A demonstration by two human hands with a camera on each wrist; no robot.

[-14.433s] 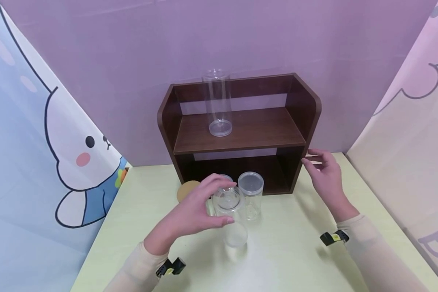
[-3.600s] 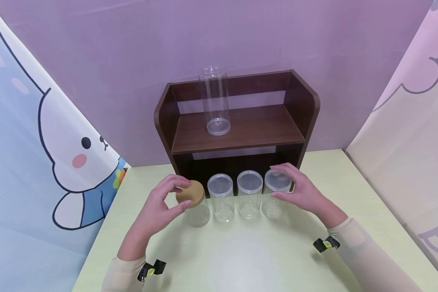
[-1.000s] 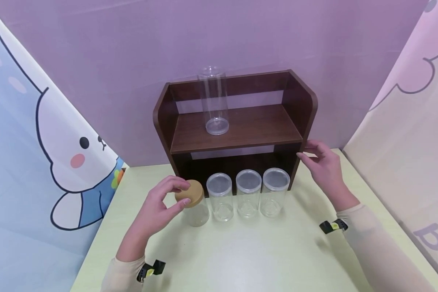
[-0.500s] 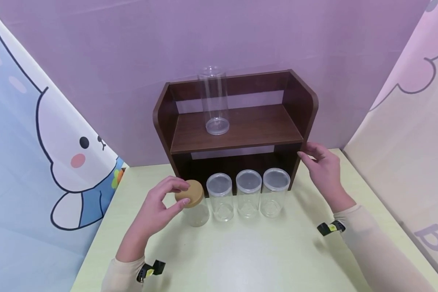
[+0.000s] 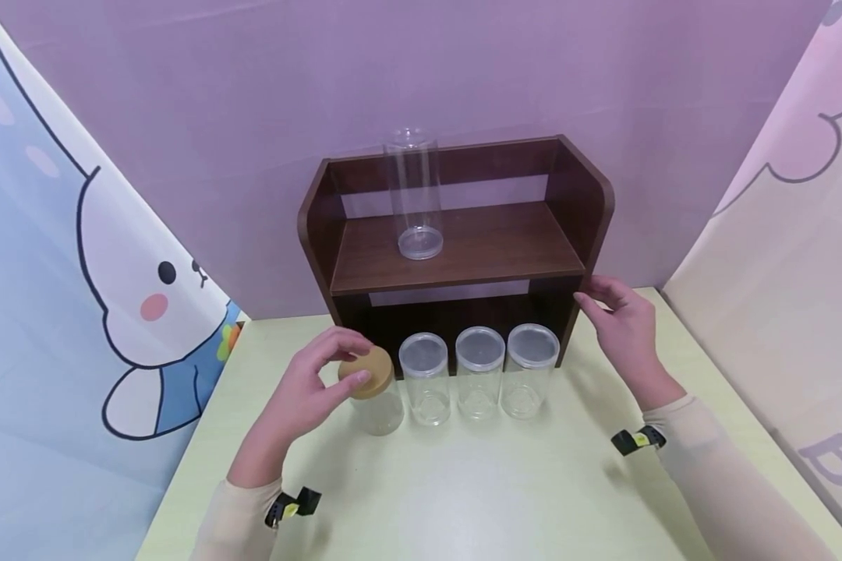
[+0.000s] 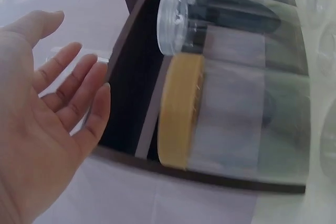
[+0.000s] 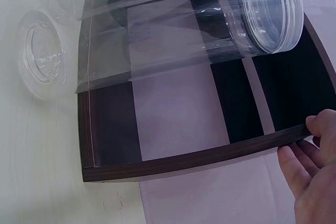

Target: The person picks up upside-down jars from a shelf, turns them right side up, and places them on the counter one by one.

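Beside the tan-lidded clear jar (image 5: 383, 413) is my left hand (image 5: 316, 386), its fingers loosely bent. The left wrist view shows a gap between this hand (image 6: 58, 93) and the tan lid (image 6: 179, 111); nothing is held. My right hand (image 5: 627, 335) grips the right side panel of the dark brown shelf (image 5: 456, 261). In the right wrist view, the thumb lies on one face of the panel (image 7: 210, 157) and the fingers on the other. Three clear-lidded jars (image 5: 424, 354) (image 5: 480, 348) (image 5: 532, 345) stand upright in a row right of the tan-lidded one.
A taller clear cylinder (image 5: 419, 243) stands on the upper board, left of its middle. The jar row stands on the pale table (image 5: 456, 499), in front of the lower compartment (image 5: 428, 315). A purple cloth (image 5: 463, 70) hangs behind; printed cloths (image 5: 147, 257) flank both sides.
The jar my left hand held 14.4 s ago is no longer in it. My right hand has gone from the rightmost jar's lid to the shelf side. My left hand has just shifted slightly.
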